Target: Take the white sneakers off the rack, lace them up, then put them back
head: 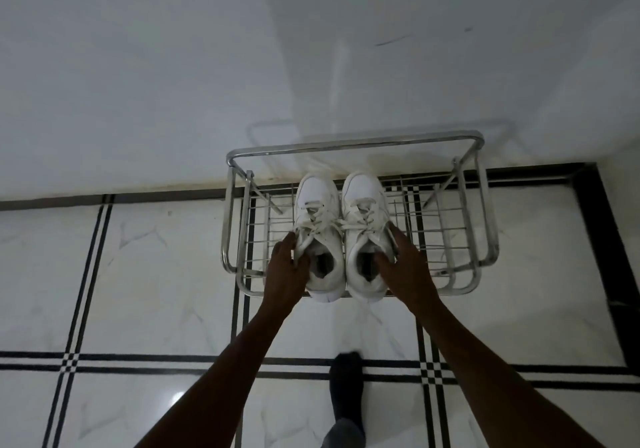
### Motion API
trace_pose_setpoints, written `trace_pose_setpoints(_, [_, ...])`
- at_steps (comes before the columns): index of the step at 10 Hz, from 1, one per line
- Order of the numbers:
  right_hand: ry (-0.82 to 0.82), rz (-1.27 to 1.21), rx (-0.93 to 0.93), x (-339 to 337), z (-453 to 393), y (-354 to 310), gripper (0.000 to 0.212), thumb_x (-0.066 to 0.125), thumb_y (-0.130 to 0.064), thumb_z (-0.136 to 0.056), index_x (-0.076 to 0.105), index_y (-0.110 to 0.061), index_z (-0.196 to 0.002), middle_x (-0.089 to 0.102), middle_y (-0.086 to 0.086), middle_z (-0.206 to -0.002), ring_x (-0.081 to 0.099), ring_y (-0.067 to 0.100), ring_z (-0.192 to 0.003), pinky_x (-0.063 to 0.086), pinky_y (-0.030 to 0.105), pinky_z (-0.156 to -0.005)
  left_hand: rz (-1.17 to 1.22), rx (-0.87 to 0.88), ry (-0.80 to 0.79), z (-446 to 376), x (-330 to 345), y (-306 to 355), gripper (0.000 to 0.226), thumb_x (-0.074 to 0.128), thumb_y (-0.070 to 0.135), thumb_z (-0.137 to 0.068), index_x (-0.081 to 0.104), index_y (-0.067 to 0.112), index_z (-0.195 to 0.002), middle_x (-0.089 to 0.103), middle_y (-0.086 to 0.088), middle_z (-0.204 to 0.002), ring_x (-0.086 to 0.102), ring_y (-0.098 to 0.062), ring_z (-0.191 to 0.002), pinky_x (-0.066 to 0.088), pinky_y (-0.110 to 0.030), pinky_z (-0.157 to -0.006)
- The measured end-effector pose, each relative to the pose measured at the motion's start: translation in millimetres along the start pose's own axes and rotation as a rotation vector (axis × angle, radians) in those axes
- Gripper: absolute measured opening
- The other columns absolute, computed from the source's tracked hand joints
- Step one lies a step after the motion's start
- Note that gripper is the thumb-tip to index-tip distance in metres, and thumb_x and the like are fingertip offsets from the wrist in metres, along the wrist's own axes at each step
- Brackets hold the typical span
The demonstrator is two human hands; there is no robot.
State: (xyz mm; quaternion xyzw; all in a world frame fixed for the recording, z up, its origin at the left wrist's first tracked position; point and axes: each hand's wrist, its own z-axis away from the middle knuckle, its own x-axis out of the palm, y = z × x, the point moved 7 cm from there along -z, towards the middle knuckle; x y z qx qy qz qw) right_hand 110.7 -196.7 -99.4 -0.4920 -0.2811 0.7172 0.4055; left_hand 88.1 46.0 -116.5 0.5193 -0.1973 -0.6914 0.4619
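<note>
Item: white sneakers, 1 pr, on chrome wire rack (pixel 481 205), top shelf, toes twd wall (pixel 173 66), heels twd person, overhanging front rail slightly. Left sneaker (pixel 317 205) & right sneaker (pixel 362 201) side by side, touching along inner edges. Laces (pixel 341 222) present, loose, spilling across both tongues; ends cross betw the two shoes.

Left hand (pixel 285 274): on outer side of left sneaker, near collar. Grip partly closed, thumb at collar edge by the opening, fingers down the outer side. Appears to have hold of the shoe, tho dim light makes firmness of contact hard to judge.

Right hand (pixel 405 267): on outer side of right sneaker. Grip spread wide, thumb inside the collar opening, fingers (pixel 398 236) laid along the outer side up twd the laces.

Both forearms extend from bottom of frame, bare.

Rack: stands on floor (pixel 156 274) against wall, tubular frame w/ rear top rail, wire grid shelf, only the pr on it.

Floor: white marble-look tile, black stripe lines. Dark-socked foot (pixel 346 388) on floor below rack, betw the forearms.
</note>
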Motion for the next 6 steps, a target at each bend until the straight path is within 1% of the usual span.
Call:
trace_pose_setpoints(1, [0.007, -0.036, 0.041, 0.1, -10.1, 3.8, 0.06, 0.062, -0.015, -0.093, 0.041, -0.015, -0.149, 0.057, 0.009, -0.141, 0.055, 0.022, -0.13, 0.049, 0.042, -0.107, 0.001, 0.02, 0.005, -5.5, 0.0, 9.1, 0.053, 0.056, 0.022, -0.099, 0.046, 0.013, -0.15, 0.058, -0.011, -0.134, 0.062, -0.024, -0.116, 0.057, -0.048, -0.096])
trace_pose_setpoints(2, [0.005, -0.014, 0.027, -2.0, -15.1, 2.2, 0.06, 0.063, -0.019, -0.092, 0.042, -0.016, -0.148, 0.059, 0.008, -0.14, 0.057, 0.02, -0.128, 0.05, 0.044, -0.105, -0.005, 0.033, -0.011, -12.8, -0.3, 8.7, 0.057, 0.058, 0.027, -0.097, 0.045, 0.015, -0.151, 0.057, -0.01, -0.133, 0.063, -0.025, -0.113, 0.058, -0.048, -0.093])
trace_pose_setpoints(3, [-0.027, 0.013, 0.015, -1.3, -15.1, 1.4, 0.061, 0.065, -0.017, -0.092, 0.042, -0.015, -0.148, 0.059, 0.007, -0.139, 0.057, 0.019, -0.127, 0.051, 0.042, -0.104, -0.003, 0.006, -0.009, -16.1, -1.4, 8.8, 0.056, 0.063, 0.018, -0.097, 0.046, 0.018, -0.15, 0.058, -0.008, -0.131, 0.067, -0.023, -0.101, 0.061, -0.035, -0.083])
trace_pose_setpoints(4, [-0.025, 0.041, -0.012, -2.5, -13.7, -2.8, 0.059, 0.069, -0.014, -0.09, 0.045, -0.008, -0.144, 0.06, 0.01, -0.137, 0.057, 0.019, -0.125, 0.05, 0.032, -0.102, -0.011, -0.016, -0.037, -16.1, -1.8, 4.5, 0.059, 0.067, 0.018, -0.094, 0.046, 0.02, -0.149, 0.058, -0.005, -0.129, 0.068, -0.018, -0.089, 0.056, -0.018, -0.067])
trace_pose_setpoints(5, [-0.029, 0.072, -0.01, -7.5, -7.5, -13.0, 0.066, 0.073, -0.029, -0.088, 0.044, -0.009, -0.144, 0.056, 0.002, -0.135, 0.05, 0.013, -0.125, 0.043, 0.028, -0.101, -0.067, -0.035, -0.059, -10.0, -9.1, 7.5, 0.072, 0.071, 0.041, -0.088, 0.04, 0.026, -0.152, 0.059, -0.004, -0.128, 0.07, -0.027, -0.099, 0.061, -0.037, -0.079])
trace_pose_setpoints(6, [-0.006, 0.194, -0.002, -14.5, -11.4, -11.4, 0.082, 0.073, -0.043, -0.085, 0.037, -0.007, -0.148, 0.048, 0.015, -0.148, 0.045, 0.03, -0.137, 0.038, 0.039, -0.111, -0.141, -0.06, -0.011, -8.1, -15.2, 15.5, 0.076, 0.072, 0.038, -0.092, 0.036, 0.015, -0.154, 0.056, -0.013, -0.136, 0.066, -0.031, -0.109, 0.057, -0.048, -0.093])
